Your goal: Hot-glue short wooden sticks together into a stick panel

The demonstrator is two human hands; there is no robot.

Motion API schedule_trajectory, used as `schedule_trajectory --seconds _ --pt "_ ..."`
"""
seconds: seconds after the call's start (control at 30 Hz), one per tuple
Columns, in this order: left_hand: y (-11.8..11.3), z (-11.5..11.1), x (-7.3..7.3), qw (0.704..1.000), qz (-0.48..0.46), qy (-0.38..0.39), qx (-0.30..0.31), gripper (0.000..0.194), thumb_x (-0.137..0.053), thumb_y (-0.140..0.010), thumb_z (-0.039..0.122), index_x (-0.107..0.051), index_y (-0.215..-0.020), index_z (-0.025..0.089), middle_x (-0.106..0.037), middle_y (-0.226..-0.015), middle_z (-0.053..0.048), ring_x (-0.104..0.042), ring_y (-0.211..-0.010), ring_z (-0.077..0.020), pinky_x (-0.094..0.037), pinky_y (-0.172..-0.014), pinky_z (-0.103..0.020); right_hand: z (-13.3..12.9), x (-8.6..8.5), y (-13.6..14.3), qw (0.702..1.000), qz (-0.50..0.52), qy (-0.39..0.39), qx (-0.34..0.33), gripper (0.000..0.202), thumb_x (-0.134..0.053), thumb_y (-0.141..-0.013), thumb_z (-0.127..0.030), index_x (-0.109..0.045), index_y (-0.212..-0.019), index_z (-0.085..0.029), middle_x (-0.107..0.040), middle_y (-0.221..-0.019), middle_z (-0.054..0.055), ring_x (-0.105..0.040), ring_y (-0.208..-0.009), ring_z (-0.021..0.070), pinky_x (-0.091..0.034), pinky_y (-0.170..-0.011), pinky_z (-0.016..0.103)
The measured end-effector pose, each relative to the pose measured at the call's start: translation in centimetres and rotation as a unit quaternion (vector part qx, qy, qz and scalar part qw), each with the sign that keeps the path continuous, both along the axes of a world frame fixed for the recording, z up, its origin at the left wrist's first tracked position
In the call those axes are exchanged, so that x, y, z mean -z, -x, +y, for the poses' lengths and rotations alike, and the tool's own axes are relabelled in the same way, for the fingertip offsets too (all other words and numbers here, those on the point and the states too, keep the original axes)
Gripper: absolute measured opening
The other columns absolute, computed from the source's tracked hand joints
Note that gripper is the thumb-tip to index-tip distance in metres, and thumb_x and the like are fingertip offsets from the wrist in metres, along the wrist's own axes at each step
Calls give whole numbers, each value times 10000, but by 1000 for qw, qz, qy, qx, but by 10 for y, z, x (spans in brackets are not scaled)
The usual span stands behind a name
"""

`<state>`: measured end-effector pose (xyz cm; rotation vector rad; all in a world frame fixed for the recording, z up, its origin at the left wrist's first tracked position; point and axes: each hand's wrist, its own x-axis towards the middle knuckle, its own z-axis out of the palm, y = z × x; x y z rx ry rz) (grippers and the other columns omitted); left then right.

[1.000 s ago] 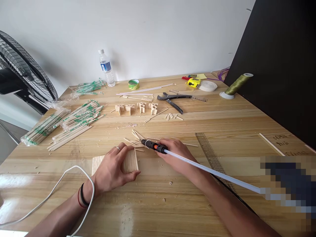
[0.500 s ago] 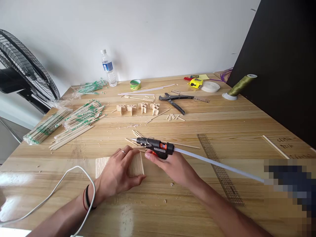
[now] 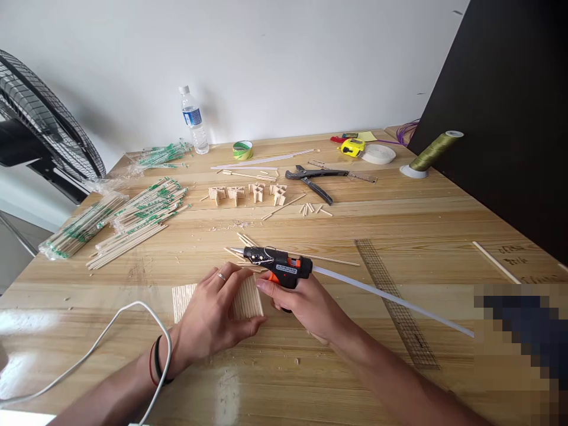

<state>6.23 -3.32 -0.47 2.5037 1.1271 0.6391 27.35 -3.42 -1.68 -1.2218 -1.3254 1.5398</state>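
My right hand (image 3: 306, 299) is wrapped around the handle of a black and orange hot glue gun (image 3: 277, 260). A long whitish glue stick (image 3: 377, 291) sticks out of its back, and the nozzle points left. My left hand (image 3: 217, 310) spans a flat panel of wooden sticks (image 3: 249, 297) laid side by side, thumb at the near edge and fingers over the far edge. The hand covers the panel's middle. Just beyond both hands lie loose wooden sticks (image 3: 246, 239), partly hidden by the glue gun.
Small stick blocks (image 3: 256, 192), black cutters (image 3: 315, 177) and short stick pieces (image 3: 306, 209) lie farther back. Wrapped chopsticks (image 3: 146, 207) are at left, a clear ruler (image 3: 394, 302) at right. A white cable (image 3: 110, 325) crosses by my left wrist. A bottle (image 3: 194, 121) and fan (image 3: 39, 112) stand behind.
My right hand has turned slightly, so the glue gun's orange trigger and handle show more. The panel's right edge has shifted a little to the right under my left hand.
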Motion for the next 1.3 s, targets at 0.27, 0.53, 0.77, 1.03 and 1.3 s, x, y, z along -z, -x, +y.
schedule_trajectory --seconds 0.27,0.53,0.77,1.03,1.3 --pt "-1 0 0 1000 -15 -14 -1 620 -773 -885 404 -463 -1404 264 -655 -1201 -96 -689 -1027 -290 -588 -886 -442 -1 -4 1 1000 7 1 7 371 -699 -879 -559 -638 -790 -204 -477 -644 -35 -403 -602 135 -326 -558 292" --pt "-1 -1 0 999 -33 -20 8 648 -781 -891 397 -440 -1425 265 -651 -1221 -100 -679 -1059 -291 -593 -900 -442 -1 -7 2 998 47 36 7 391 -735 -840 -564 -636 -804 -187 -450 -658 -45 -367 -607 119 -297 -562 289" --pt "0 -1 -2 998 -53 -26 19 686 -767 -909 414 -412 -1479 274 -643 -1235 -108 -671 -1078 -290 -596 -904 -432 -1 -13 2 992 107 71 -10 416 -787 -802 -569 -627 -824 -185 -437 -693 -50 -325 -601 102 -264 -547 281" --pt "0 -2 0 997 -65 -33 25 696 -750 -929 437 -408 -1510 265 -651 -1232 -114 -675 -1077 -286 -596 -902 -418 -1 -14 2 990 124 70 -19 478 -812 -779 -626 -616 -798 -190 -443 -684 -48 -342 -612 107 -276 -562 284" --pt "0 -1 -5 997 -59 -40 14 654 -762 -902 408 -447 -1449 237 -646 -1203 -111 -670 -1043 -281 -600 -866 -410 -3 -14 2 987 139 75 -9 422 -787 -824 -589 -612 -850 -207 -430 -715 -50 -303 -597 101 -259 -533 268"
